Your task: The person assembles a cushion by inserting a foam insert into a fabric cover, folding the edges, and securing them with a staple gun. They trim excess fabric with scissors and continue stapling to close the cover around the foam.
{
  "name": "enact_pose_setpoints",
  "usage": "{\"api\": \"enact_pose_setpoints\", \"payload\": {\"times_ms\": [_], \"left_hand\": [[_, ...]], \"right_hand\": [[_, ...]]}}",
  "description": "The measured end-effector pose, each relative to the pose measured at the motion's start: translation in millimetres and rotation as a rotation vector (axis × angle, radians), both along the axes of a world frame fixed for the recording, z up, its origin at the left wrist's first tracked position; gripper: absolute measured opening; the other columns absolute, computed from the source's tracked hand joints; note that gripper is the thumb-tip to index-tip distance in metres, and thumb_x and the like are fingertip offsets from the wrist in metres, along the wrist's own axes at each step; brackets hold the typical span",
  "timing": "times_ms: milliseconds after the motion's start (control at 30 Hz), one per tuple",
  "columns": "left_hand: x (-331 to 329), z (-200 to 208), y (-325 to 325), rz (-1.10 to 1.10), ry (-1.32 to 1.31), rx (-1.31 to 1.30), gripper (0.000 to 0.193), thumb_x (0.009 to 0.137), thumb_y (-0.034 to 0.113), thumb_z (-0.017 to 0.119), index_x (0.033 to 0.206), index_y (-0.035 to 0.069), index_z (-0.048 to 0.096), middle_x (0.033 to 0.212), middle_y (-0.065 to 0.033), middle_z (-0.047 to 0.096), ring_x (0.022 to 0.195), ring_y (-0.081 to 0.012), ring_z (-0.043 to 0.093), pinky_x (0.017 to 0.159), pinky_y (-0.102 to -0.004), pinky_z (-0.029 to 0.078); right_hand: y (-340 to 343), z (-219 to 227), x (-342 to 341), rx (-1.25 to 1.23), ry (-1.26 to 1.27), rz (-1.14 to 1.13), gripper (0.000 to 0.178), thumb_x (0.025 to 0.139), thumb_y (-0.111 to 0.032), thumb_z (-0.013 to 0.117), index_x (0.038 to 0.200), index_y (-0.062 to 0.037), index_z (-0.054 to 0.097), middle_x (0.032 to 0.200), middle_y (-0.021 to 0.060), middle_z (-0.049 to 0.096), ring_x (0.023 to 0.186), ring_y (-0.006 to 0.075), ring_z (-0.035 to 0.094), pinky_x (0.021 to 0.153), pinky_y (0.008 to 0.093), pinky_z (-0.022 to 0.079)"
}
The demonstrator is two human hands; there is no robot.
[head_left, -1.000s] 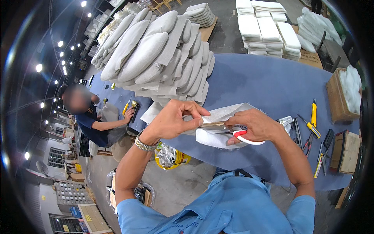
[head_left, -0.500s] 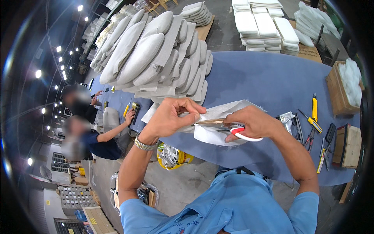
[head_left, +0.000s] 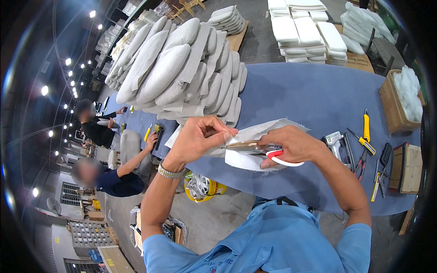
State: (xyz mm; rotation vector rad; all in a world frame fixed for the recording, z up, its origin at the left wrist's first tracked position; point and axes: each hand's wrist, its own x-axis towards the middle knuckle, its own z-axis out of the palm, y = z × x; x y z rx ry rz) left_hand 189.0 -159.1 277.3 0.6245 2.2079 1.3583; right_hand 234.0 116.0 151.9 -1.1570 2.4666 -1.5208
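Note:
Fingers and thumb of my left hand [head_left: 200, 138] pinch the edge of a pale grey-white fabric piece [head_left: 248, 160]. My right hand [head_left: 291, 144] grips a pair of scissors [head_left: 284, 159] by its red and white handles. The blades point left along the cloth, toward my left fingertips, and lie over part of it. One side of the fabric hangs below the blades, while the rest spreads beyond them over the blue-covered table [head_left: 314, 100]. What my left fingertips press on is partly hidden.
A tall stack of grey cushions [head_left: 182, 68] stands beyond my left hand. To the right lie a staple gun [head_left: 335, 142], pliers [head_left: 362, 164], a screwdriver [head_left: 366, 144] and yellow cutters [head_left: 367, 125]. A carton of white stuffing [head_left: 393, 98] sits behind them. Two people work at the left.
The scissors and my right hand have shifted slightly left, and the blades appear a little wider apart. My left hand keeps its pinch. At the left, the co-workers have moved.

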Motion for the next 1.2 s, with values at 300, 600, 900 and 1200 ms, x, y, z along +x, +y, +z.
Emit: {"api": "enact_pose_setpoints", "payload": {"times_ms": [300, 600, 900, 1200], "left_hand": [[5.3, 6.1, 9.3, 0.048, -0.014, -0.024, 0.01, 0.095, 0.004, 0.074, 0.089, -0.001, 0.068, 0.099, -0.0125, 0.075, 0.111, -0.0254, 0.073, 0.097, -0.0351, 0.056], [2.8, -28.6, 0.8, 0.274, 1.045, -0.029, 0.016, 0.103, 0.01, 0.06, 0.099, 0.001, 0.072, 0.101, -0.0117, 0.076, 0.108, -0.0269, 0.071, 0.105, -0.0444, 0.046], [-4.4, -86.9, -7.1, 0.605, 1.13, -0.149, 0.023, 0.088, 0.019, 0.076, 0.105, 0.006, 0.066, 0.11, -0.0114, 0.068, 0.105, -0.0313, 0.059, 0.098, -0.0435, 0.041], [22.0, -83.0, -1.8, 0.57, 1.114, -0.205, 0.035, 0.073, 0.003, 0.073, 0.105, 0.005, 0.062, 0.117, -0.0127, 0.064, 0.11, -0.0334, 0.057, 0.099, -0.0485, 0.039]], "right_hand": [[2.2, 3.3, 4.1, 0.093, 0.028, -0.027, 0.05, 0.083, -0.051, 0.082, 0.104, -0.0061, 0.071, 0.091, 0.0115, 0.074, 0.085, 0.0351, 0.07, 0.074, 0.0428, 0.055], [12.3, 3.0, 7.6, 0.099, -0.09, -0.121, 0.06, 0.085, -0.058, 0.078, 0.111, -0.0045, 0.073, 0.096, 0.0177, 0.074, 0.088, 0.038, 0.071, 0.077, 0.0428, 0.054], [6.5, -41.9, 10.6, -0.113, -0.21, -0.202, 0.057, 0.085, -0.053, 0.081, 0.115, -0.005, 0.073, 0.094, 0.0145, 0.073, 0.082, 0.028, 0.068, 0.076, 0.0388, 0.053], [0.5, -40.9, 25.2, -0.132, -0.294, -0.208, 0.052, 0.082, -0.046, 0.086, 0.111, -0.005, 0.073, 0.086, 0.0113, 0.071, 0.074, 0.0223, 0.066, 0.069, 0.0367, 0.051]]}}
